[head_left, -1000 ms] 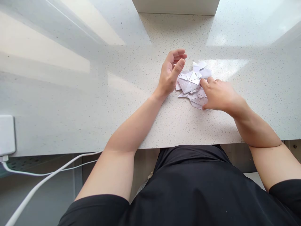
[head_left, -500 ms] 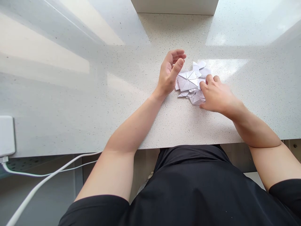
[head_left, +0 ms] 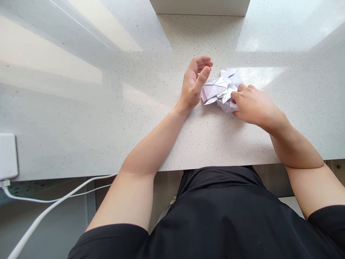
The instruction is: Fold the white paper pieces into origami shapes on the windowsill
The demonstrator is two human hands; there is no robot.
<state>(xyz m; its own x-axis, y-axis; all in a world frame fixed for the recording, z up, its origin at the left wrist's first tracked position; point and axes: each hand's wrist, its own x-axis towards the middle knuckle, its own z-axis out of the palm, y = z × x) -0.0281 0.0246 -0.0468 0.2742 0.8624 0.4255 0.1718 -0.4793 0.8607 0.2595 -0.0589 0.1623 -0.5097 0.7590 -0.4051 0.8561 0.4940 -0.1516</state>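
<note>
A small heap of folded white paper pieces point(head_left: 217, 88), creased like origami, lies on the speckled white countertop point(head_left: 151, 144). My right hand point(head_left: 252, 104) pinches the near right part of the heap between thumb and fingers. That part of the paper is tilted up off the counter. On the heap's left side my left hand point(head_left: 193, 81) rests on its edge, palm turned toward the paper. Its fingers are loosely curved and apart from the thumb, with nothing held in them. How many pieces overlap in the heap I cannot tell.
A pale box-like object point(head_left: 201, 7) stands at the far edge of view. To the left lies a white power adapter point(head_left: 8, 156) with a white cable point(head_left: 54, 205) running below the counter's front edge. Window light reflects off the surface.
My right hand has closed on the paper and raised its near right part, moving slightly up and right. The pieces have shifted and tilted. My left hand has stayed in place.
</note>
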